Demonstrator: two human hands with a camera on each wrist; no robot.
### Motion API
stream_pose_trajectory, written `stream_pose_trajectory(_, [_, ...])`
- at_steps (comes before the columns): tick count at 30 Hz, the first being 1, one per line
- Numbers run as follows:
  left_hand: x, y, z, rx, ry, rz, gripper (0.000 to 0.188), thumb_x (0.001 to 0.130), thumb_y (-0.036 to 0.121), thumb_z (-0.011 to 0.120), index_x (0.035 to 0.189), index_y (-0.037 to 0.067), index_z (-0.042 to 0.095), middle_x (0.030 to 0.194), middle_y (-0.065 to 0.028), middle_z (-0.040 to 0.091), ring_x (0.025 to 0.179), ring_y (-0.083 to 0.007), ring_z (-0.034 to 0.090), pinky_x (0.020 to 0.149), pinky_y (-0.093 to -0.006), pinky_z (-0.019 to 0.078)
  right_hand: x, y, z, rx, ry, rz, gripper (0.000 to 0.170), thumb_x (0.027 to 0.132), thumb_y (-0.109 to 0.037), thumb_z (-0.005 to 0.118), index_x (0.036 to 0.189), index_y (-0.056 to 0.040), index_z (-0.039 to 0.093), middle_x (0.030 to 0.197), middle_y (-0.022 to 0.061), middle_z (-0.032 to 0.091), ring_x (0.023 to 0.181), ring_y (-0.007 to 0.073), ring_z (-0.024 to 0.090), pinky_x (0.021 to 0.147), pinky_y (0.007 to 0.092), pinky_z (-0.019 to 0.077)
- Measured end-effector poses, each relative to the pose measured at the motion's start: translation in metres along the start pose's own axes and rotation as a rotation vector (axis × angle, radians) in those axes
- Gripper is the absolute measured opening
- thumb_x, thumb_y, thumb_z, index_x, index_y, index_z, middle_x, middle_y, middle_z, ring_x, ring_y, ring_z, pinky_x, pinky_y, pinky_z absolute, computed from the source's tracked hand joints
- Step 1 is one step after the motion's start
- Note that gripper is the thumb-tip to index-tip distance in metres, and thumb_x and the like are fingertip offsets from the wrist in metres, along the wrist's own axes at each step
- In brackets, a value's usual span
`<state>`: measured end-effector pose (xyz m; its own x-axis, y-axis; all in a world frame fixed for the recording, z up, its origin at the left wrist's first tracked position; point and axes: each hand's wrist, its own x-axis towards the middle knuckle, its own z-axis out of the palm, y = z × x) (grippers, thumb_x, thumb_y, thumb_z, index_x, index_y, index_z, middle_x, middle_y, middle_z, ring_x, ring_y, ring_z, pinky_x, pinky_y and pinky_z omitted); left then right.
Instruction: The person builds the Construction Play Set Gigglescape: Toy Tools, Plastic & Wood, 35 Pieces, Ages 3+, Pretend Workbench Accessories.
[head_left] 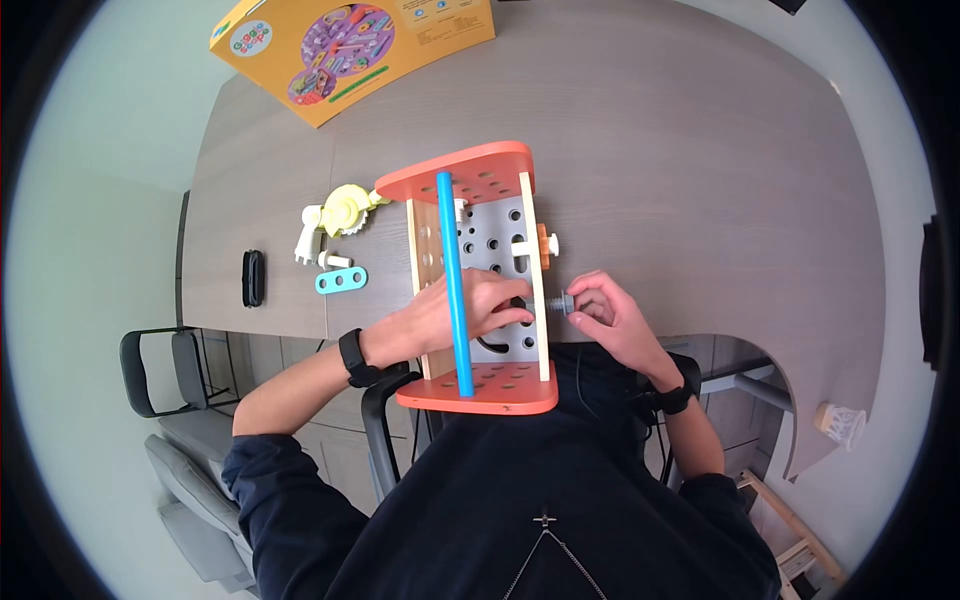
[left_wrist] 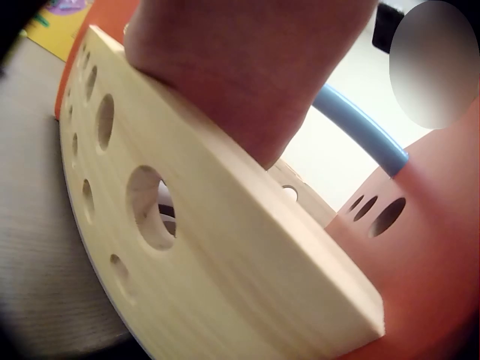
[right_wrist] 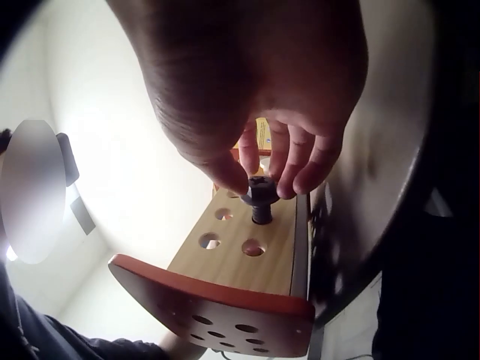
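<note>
A toy toolbox stands on the table, with red end panels [head_left: 480, 388], pale wooden sides [right_wrist: 234, 259], a grey perforated bottom [head_left: 488, 222] and a blue rod [head_left: 452, 270] as handle. My right hand [head_left: 612, 318] pinches the head of a grey toy bolt [right_wrist: 262, 192] between thumb and fingers; its threaded shank runs into a hole in the right wooden side. My left hand [head_left: 478, 303] reaches under the blue rod into the box. Its thumb and index finger pinch a small dark grey piece [head_left: 518, 302] at the inner face of that side, mostly hidden by the fingers.
An orange piece [head_left: 543, 246] with a cream peg sits higher on the same side. Left of the box lie a yellow toy saw part [head_left: 347, 210], a cream piece [head_left: 308, 240], a teal strip [head_left: 342, 280] and a black case [head_left: 253, 278]. A yellow carton [head_left: 400, 50] stands behind.
</note>
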<state>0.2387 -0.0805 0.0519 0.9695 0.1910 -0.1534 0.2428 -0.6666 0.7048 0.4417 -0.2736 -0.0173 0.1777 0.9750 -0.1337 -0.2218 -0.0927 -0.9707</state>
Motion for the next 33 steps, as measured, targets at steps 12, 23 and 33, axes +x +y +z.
stream_pose_trajectory(12, [0.001,-0.004,0.004,0.034,0.019,0.026,0.036,0.102,0.039,0.07,0.111,0.004,0.07,0.085,-0.0167,0.071,0.084,-0.0392,0.071,0.075,-0.0496,0.0559,0.016,0.009,-0.006,-0.403,0.011,0.222,0.015,0.111,-0.014,0.06,0.109,-0.0008,0.065,0.077,-0.0036,0.061,0.069,0.0107,0.061,0.068,0.0301,0.0513])
stream_pose_trajectory(23, [0.0,-0.005,0.006,0.04,0.026,0.025,0.037,0.102,0.04,0.071,0.113,0.005,0.071,0.082,-0.0167,0.071,0.083,-0.0391,0.072,0.075,-0.0488,0.057,0.005,0.01,-0.003,-0.012,-0.072,0.083,0.02,0.107,-0.005,0.063,0.126,-0.002,0.055,0.097,-0.0018,0.06,0.075,0.0067,0.056,0.068,0.0267,0.046])
stream_pose_trajectory(33, [-0.002,-0.003,0.005,0.064,0.059,0.033,0.038,0.103,0.041,0.07,0.114,0.005,0.072,0.083,-0.016,0.072,0.082,-0.0389,0.072,0.074,-0.0486,0.0575,0.021,0.004,-0.001,-0.39,0.021,0.317,0.037,0.116,-0.03,0.049,0.099,-0.0016,0.064,0.069,-0.0035,0.053,0.065,0.0091,0.056,0.064,0.0289,0.0473])
